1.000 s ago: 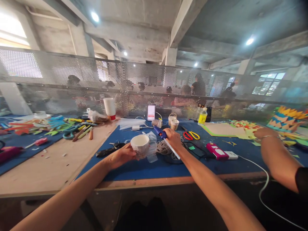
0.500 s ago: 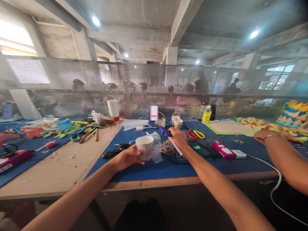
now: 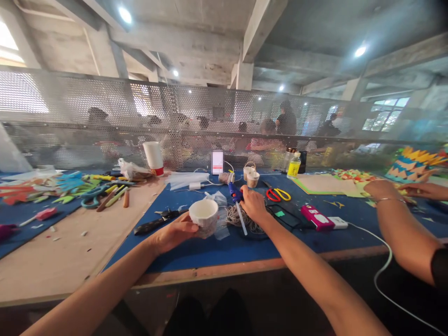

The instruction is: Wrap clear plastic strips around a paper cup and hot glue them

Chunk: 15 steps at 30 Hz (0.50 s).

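My left hand (image 3: pixel 175 233) is wrapped round a small white cup (image 3: pixel 203 216), holding it just above the blue mat (image 3: pixel 224 247). My right hand (image 3: pixel 255 205) grips a blue glue gun (image 3: pixel 235 193) with a white glue stick (image 3: pixel 241 219) sticking out toward me. The gun sits over a tangle of pale string (image 3: pixel 241 218), right of the cup. A crumpled piece of clear plastic (image 3: pixel 221 224) lies between cup and string.
Red-and-yellow scissors (image 3: pixel 278 194), a pink device (image 3: pixel 316 217) with a white cable, a yellow bottle (image 3: pixel 294 166) and small cups (image 3: pixel 251 177) lie beyond. Another person's arm (image 3: pixel 399 224) works at the right over coloured paper. Pens and blue scissors (image 3: pixel 93 198) clutter the left.
My right hand has turned the glue gun, so the glue stick now points more straight toward me. The cup has stayed in my left hand. The view shifted slightly.
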Tool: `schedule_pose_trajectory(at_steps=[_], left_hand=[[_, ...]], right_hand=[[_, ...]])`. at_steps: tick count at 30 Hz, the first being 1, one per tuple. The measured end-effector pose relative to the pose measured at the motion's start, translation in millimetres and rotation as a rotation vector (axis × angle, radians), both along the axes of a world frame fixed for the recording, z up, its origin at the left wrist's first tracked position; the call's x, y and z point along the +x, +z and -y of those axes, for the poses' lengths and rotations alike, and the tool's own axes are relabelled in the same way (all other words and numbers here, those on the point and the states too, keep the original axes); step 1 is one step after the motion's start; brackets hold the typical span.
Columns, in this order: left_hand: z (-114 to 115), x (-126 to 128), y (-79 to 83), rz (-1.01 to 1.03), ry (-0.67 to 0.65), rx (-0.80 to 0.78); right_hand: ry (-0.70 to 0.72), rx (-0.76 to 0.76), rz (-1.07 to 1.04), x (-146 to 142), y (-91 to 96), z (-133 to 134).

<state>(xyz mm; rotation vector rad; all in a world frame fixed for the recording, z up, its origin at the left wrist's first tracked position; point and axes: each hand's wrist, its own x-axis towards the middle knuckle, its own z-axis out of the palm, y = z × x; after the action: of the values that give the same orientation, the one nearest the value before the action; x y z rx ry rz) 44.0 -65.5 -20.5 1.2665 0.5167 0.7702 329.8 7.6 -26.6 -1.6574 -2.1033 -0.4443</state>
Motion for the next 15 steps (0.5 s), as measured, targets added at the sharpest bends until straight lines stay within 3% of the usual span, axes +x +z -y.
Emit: schedule_pose_trajectory(at_steps=[8,15], left_hand=[[-10,-3,0.3,-0.019,-0.009,0.013],[-35,12,18.8,-0.018,-0.037,0.067]], right_hand=[[-0.097,-0.020,0.023,17,13.2,-5],[-0.151,-0.132,-0.110,20,7.2,-13]])
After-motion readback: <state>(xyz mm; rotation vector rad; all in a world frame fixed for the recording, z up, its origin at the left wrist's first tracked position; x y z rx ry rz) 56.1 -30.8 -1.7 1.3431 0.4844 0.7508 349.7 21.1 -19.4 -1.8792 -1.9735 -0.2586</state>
